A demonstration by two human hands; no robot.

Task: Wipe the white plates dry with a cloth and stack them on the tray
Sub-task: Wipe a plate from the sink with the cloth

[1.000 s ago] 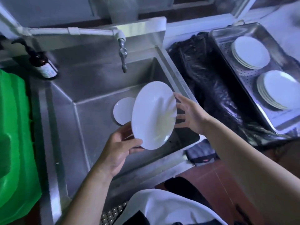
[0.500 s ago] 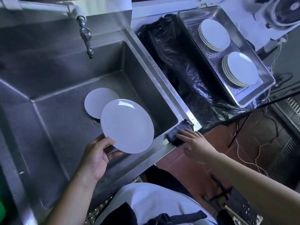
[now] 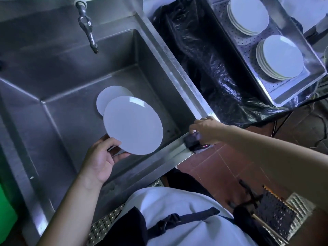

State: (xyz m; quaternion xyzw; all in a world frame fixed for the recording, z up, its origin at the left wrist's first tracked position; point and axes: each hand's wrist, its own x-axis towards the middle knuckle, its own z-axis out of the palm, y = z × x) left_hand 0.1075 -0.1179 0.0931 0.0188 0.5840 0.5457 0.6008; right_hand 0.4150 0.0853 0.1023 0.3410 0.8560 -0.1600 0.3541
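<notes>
- The left hand (image 3: pixel 102 157) holds a white plate (image 3: pixel 133 125) by its near-left rim, thumb on top and fingers underneath, above the sink (image 3: pixel 74 96).
- The plate is tilted a little, its face up, and overlaps a second plate (image 3: pixel 108 100) that lies on the sink floor just behind it.
- The right hand (image 3: pixel 206 130) reaches down to the sink's near-right corner, its fingers curled over a dark cloth (image 3: pixel 192 142) that lies on the rim there; whether it has a real grip on the cloth is hard to tell.
- The tap (image 3: pixel 87 29) hangs over the far side of the sink.
- To the right of the sink lies a black plastic bag (image 3: pixel 204 59).
- Further right stands a perforated steel tray (image 3: pixel 301 86) with two stacks of white plates: a far stack (image 3: pixel 248 15) and a near stack (image 3: pixel 282 56), set close together.
- Red floor tiles (image 3: pixel 221 166) show below the right arm.
</notes>
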